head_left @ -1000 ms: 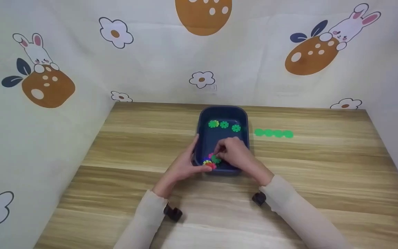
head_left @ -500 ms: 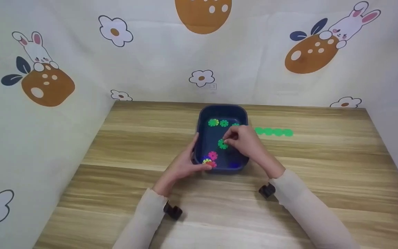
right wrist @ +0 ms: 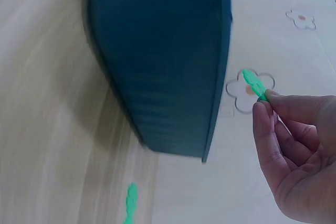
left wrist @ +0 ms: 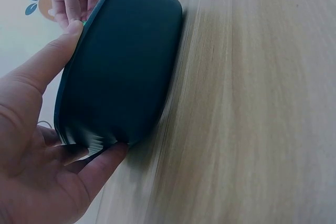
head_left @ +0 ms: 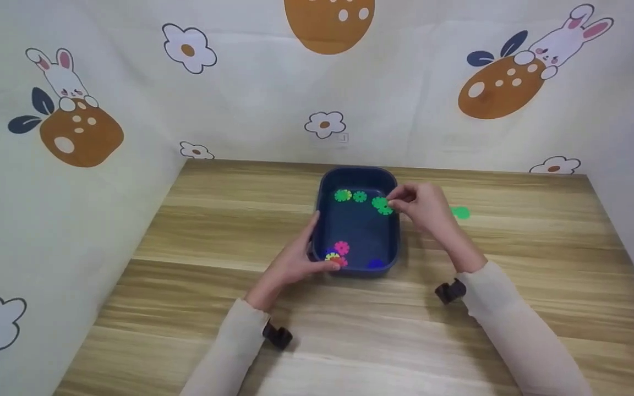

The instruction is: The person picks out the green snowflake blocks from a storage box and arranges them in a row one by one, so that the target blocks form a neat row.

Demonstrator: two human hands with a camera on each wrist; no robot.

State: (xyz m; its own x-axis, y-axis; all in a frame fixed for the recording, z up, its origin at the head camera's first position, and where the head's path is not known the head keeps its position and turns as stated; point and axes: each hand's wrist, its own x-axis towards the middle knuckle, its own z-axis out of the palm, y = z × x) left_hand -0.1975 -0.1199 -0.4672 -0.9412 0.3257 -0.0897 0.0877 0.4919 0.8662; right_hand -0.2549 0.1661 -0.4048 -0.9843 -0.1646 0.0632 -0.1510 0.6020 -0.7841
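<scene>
A dark blue plastic bin (head_left: 356, 228) stands on the table. My left hand (head_left: 295, 263) grips its near left corner, thumb over the rim and fingers along the outer wall, as the left wrist view shows from the side. Between thumb and index finger, my right hand (head_left: 428, 208) pinches a green notched plastic disc (right wrist: 254, 84) by its edge. In the head view this disc overlaps the bin's right rim and another green disc. Inside the bin, green discs (head_left: 360, 196) lie toward the far end. A pink disc (head_left: 342, 247) and other coloured ones cluster by my left thumb.
Right of the bin, a row of green discs (head_left: 462, 213) lies on the wooden table (head_left: 229, 220), mostly hidden behind my right hand. A dark blue disc (head_left: 376, 264) sits in the bin's near right corner. A patterned cloth wall (head_left: 256, 82) rises behind the table.
My right hand has lifted the green disc from the cluster at the bin's near end and carried it away and rightward to the right rim. The left hand keeps its hold.
</scene>
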